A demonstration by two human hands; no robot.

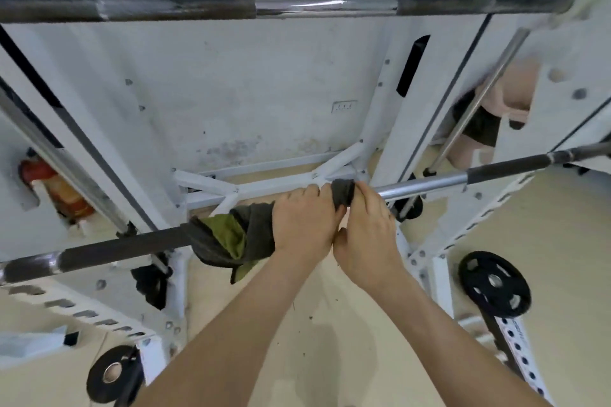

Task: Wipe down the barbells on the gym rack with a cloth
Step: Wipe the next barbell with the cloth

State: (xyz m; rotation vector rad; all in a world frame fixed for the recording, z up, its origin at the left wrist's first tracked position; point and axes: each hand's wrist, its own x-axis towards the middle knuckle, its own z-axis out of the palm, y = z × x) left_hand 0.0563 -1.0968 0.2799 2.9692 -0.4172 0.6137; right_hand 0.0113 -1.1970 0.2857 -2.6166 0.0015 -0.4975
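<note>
Barbell (429,182) slanting up-right, cloth-wrapped (231,238)

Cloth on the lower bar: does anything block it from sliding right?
Nothing visible does. The cloth wraps the lower barbell under the left hand and right hand; past them, rightward, the bar runs bare to the picture's edge.

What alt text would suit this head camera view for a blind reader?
The left hand and right hand grip a dark grey-and-green cloth wrapped around the lower steel barbell on a white metal gym rack. A second barbell rests higher.
</note>
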